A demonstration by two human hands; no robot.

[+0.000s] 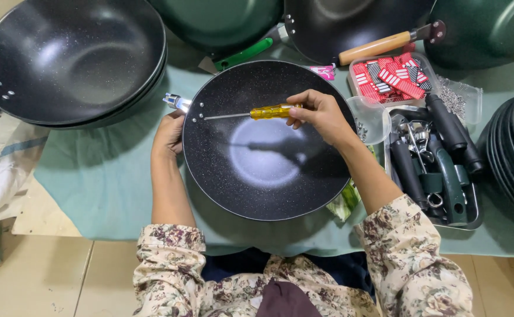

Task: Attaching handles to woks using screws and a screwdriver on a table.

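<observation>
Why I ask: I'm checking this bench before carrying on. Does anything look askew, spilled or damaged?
Nothing looks damaged. The right hand holds a yellow-handled screwdriver across the black pan; the left hand grips its rim by the metal bracket. Handles lie jumbled in their tray, and small metal parts sit loose nearby.

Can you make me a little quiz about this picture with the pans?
1. True or false: the right hand holds a yellow-handled screwdriver.
2. Where is the left hand? A) on the pan's left rim, B) inside the tray of black and green handles, C) on the wooden-handled pan.
3. Fill in: the screwdriver's tip points at the screws on the pan's ____ side.

Key: 1 true. 2 A. 3 left.
</observation>
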